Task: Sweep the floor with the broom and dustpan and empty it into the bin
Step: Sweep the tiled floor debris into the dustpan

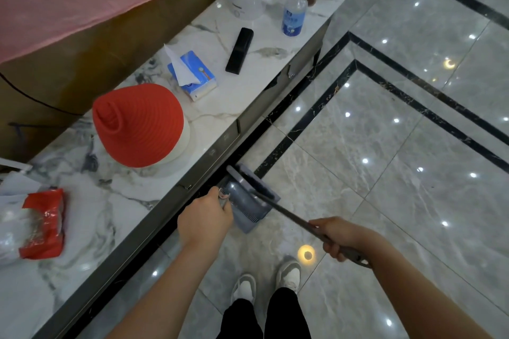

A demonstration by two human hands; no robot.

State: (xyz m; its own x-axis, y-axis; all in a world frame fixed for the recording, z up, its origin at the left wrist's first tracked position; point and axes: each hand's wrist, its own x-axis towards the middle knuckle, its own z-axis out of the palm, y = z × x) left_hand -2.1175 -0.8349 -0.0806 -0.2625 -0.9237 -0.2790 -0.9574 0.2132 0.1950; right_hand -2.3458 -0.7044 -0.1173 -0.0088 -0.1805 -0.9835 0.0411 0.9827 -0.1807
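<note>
Judging by the thin plastic walls, the dustpan [248, 208] is light and fairly stiff, so it should tip easily if nudged from the side. It sits on the floor [385, 146] right against the foot of the low marble surface [248, 85], mouth turned away from the person's shoes [264, 281]. The left hand [205, 221] is curled over the dustpan's upright handle at its top end, its grip clamped there, which looks like the sensible place to steady it. The right hand [340, 238] wraps around the dark shaft of the broom [256, 187], its grip closed on it well up from the head; the broom head lies at the dustpan's mouth, touching or nearly so (hard to tell which). The shaft seems rigid and slim, probably a little slick, so a hold nearer the head would give more control for short strokes.

Beside the dustpan, the metal edge of the surface runs as a long straight lip, and the dark gap beneath it looks like a spot where debris could hide and the broom head could catch. On the far side of the dustpan from the surface, glossy tiled floor opens wide, giving good room for swinging the shaft. Polished tile probably lets the pan slide if pushed. No bin is visible; I see no obvious dirt at this size.
</note>
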